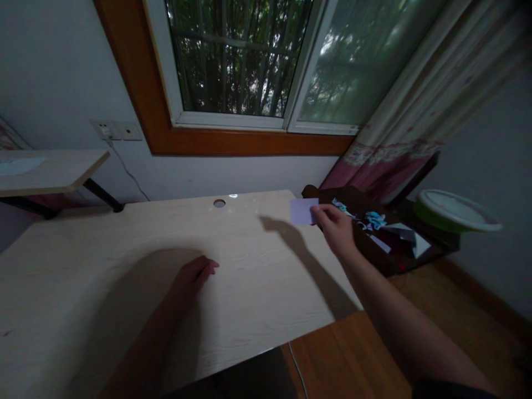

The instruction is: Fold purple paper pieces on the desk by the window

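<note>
Right hand: the right hand (334,228) is stretched out past the far right corner of the desk (124,260); its fingers are closed on one edge of a pale purple paper sheet (302,211).
Paper sheet: it is held flat, just above the desk's right edge, beside the dark side table (399,260).
Left hand: the left hand (194,275) is laid palm down on the desk top, fingers loosely together, with nothing held.
Side table: scraps of blue, white and pale paper (374,221) are scattered over it.
Bowl: a green bowl with a white lid (455,210) is seen at the right.
Desk: a round cable hole (219,203) is set near its far edge.
</note>
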`<state>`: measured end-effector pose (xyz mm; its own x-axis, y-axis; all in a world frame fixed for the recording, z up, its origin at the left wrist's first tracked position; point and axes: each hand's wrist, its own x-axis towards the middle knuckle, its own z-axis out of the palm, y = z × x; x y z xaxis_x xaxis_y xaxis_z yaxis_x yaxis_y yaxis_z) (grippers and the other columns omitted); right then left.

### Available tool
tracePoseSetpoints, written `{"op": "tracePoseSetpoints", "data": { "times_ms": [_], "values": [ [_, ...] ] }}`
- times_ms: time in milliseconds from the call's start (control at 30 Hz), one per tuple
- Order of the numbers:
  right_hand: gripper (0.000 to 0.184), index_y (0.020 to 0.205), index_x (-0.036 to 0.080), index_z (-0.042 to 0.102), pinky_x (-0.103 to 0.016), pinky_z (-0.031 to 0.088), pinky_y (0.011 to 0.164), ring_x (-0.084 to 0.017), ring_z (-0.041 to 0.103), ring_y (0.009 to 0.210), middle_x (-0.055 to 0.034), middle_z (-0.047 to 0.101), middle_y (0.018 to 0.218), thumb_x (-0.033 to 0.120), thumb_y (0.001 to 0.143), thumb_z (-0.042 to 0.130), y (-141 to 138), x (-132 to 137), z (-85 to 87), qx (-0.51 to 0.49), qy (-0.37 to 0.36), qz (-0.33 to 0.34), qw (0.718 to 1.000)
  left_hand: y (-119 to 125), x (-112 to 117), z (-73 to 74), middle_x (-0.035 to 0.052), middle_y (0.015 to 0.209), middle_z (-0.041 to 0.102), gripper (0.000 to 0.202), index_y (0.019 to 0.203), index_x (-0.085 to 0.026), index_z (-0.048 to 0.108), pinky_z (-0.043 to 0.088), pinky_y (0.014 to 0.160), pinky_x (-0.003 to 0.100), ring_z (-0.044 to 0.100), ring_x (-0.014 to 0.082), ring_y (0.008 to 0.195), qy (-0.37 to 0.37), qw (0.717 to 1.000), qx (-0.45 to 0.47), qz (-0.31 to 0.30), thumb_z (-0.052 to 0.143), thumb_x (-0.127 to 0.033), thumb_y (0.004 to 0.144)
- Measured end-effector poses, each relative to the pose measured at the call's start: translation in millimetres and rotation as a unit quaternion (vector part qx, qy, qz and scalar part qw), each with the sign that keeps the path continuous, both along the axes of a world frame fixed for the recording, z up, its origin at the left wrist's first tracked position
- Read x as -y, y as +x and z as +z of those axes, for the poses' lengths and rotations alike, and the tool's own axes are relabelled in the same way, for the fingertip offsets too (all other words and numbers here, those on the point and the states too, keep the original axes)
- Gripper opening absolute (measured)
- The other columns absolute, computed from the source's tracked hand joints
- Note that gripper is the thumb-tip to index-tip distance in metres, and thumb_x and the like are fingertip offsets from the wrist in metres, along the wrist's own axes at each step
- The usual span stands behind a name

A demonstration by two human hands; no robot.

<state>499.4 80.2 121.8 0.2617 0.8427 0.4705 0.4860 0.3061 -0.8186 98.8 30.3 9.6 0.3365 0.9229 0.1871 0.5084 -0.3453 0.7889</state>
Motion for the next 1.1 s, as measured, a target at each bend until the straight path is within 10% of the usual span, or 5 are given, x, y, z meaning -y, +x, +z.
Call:
{"op": "tracePoseSetpoints", "data": {
  "times_ms": [433,1100],
  "values": [
    [0.035,0.075,0.018,0.067,-0.023,0.038,0.059,-0.013,0.049,0.063,0.0016,0.055,0.065,0.048,0.089,0.055,-186.3,22.9,-84.1,-0.083,-0.148,0.282,0.944,-3.2,1.6,9.7,0.0026,0.078,0.062,0.025,0.083,-0.017,0.064,0.044,0.064,0.025,0.056,0.0144,0.068,0.012,0.997,0.068,0.046,0.055,-0.04,0.09],
    [0.031,0.075,0.018,0.065,-0.023,0.038,0.06,-0.012,0.048,0.062,0.0025,0.052,0.065,0.045,0.088,0.058,-194.0,33.7,-104.8,-0.104,-0.135,0.267,0.948,-3.5,0.8,8.8,-0.0003,0.068,0.061,0.03,0.073,-0.018,0.063,0.043,0.064,0.024,0.056,0.014,0.065,0.038,0.991,0.034,0.125,0.055,-0.042,0.089]
  ]
}}
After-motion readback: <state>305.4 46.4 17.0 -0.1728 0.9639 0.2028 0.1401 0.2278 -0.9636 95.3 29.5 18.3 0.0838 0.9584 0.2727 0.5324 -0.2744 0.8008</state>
